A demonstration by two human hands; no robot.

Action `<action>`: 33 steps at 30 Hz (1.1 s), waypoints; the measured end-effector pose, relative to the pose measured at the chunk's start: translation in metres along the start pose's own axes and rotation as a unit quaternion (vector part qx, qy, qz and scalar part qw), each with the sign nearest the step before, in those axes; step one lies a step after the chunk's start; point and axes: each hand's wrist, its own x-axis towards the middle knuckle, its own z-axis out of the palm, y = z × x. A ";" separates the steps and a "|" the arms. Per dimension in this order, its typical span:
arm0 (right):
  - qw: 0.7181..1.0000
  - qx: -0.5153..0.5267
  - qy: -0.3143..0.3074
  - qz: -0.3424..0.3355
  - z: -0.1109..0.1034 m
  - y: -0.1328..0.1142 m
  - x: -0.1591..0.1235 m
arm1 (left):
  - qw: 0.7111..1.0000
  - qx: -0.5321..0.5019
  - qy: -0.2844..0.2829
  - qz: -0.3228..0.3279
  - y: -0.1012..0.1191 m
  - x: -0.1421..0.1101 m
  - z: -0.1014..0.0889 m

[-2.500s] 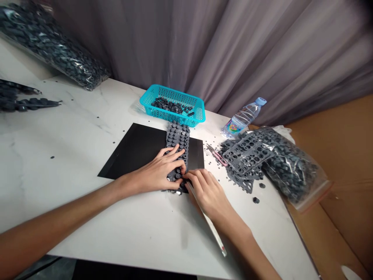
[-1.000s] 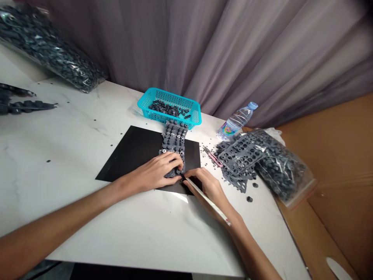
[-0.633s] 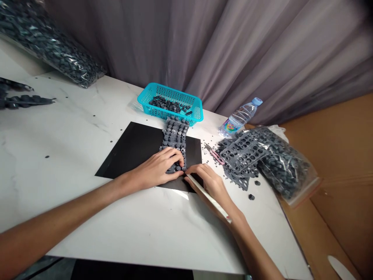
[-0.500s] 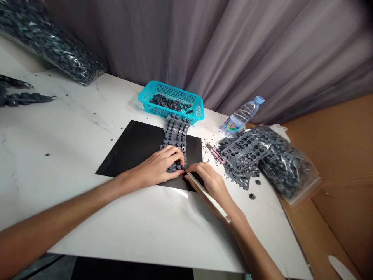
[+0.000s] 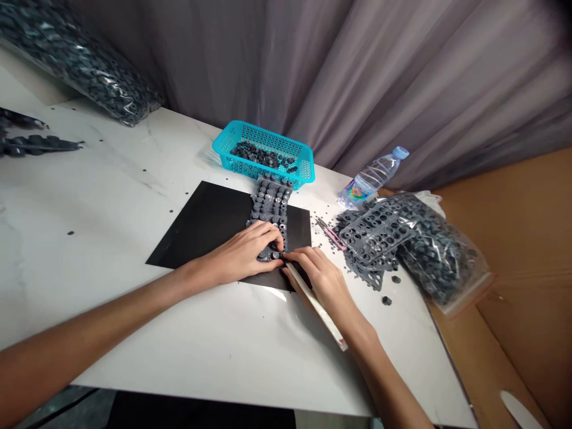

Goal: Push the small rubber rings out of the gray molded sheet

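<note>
A dark grey moulded rubber sheet (image 5: 270, 199) with rows of round knobs lies lengthwise on a black mat (image 5: 196, 223). My left hand (image 5: 250, 250) rests over the sheet's near end, thumb and fingers closed on its edge. Close against it, my right hand (image 5: 319, 271) grips a slim white stick-like tool (image 5: 319, 310) in a pinch. The tool's tip meets the sheet's near right corner, between the two hands; fingers partly hide it. Its other end slants back toward my right wrist.
Behind the mat stands a turquoise basket (image 5: 263, 164) of small dark parts. To the right are pink-handled snips (image 5: 330, 233), a water bottle (image 5: 373, 179), perforated rubber sheets (image 5: 373, 238) and a bag of dark parts (image 5: 440, 256). A large filled bag (image 5: 89, 71) lies back left.
The rear end of the white tool has swung slightly left and toward me. Both hands stay at the sheet's near end, and the view has shifted a little.
</note>
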 end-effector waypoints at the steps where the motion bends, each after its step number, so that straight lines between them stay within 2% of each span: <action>1: 1.000 -0.005 0.002 -0.005 0.000 0.000 0.000 | 1.000 -0.004 -0.001 -0.001 0.000 0.000 0.000; 7: 0.997 -0.071 0.001 -0.042 0.008 0.006 -0.001 | 1.000 -0.011 -0.007 -0.004 -0.001 0.002 -0.001; 11: 0.996 -0.081 0.017 -0.024 0.014 0.004 0.000 | 1.000 -0.024 -0.011 -0.012 -0.001 0.002 -0.001; 13: 0.998 -0.056 0.023 0.008 0.013 0.005 0.001 | 0.999 -0.034 -0.011 -0.016 0.000 0.002 -0.001; 15: 0.996 -0.017 0.045 0.068 0.007 0.011 0.001 | 0.999 -0.046 -0.008 -0.023 0.000 0.001 -0.002; 18: 0.971 0.027 0.143 0.188 -0.006 0.029 -0.004 | 0.998 -0.050 -0.020 -0.032 -0.002 0.000 -0.002; 20: 0.956 0.069 0.170 0.230 -0.014 0.038 -0.007 | 0.998 -0.049 -0.033 -0.026 -0.004 -0.001 -0.002; 22: 0.960 0.111 0.140 0.218 -0.018 0.039 -0.009 | 0.998 -0.054 -0.036 -0.010 -0.007 -0.001 -0.003; 27: 0.983 0.160 0.018 0.083 -0.013 0.018 -0.004 | 0.998 -0.053 -0.035 0.010 -0.006 -0.003 -0.005; 30: 0.988 0.155 0.005 0.026 -0.008 0.013 -0.001 | 0.999 -0.043 -0.026 0.003 -0.003 -0.002 -0.004; 33: 0.989 0.149 0.007 0.009 -0.008 0.015 -0.001 | 1.000 -0.027 -0.014 0.002 -0.002 -0.002 -0.001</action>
